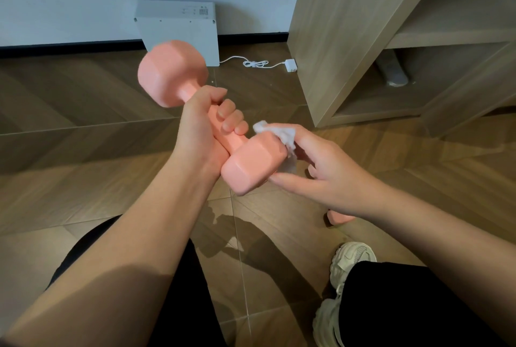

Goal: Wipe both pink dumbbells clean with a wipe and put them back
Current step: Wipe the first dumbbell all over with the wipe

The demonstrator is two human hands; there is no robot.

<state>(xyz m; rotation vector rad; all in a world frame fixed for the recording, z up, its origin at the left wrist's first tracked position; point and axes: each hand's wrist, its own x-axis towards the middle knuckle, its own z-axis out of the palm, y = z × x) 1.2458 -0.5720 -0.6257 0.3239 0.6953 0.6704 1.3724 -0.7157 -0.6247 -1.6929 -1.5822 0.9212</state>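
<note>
My left hand (203, 126) grips the handle of a pink dumbbell (251, 163), held in the air and tilted, far head up-left, near head toward me. My right hand (326, 172) presses a crumpled white wipe (284, 135) against the right side of the near head, fingers spread around it. A second pink dumbbell (339, 216) lies on the floor below my right forearm, mostly hidden by it.
A wooden shelf unit (363, 39) stands at the right. A white box-like appliance (178, 28) leans at the wall, its white cable and plug (290, 65) on the wooden floor. My white shoe (343, 271) and black trouser legs are below.
</note>
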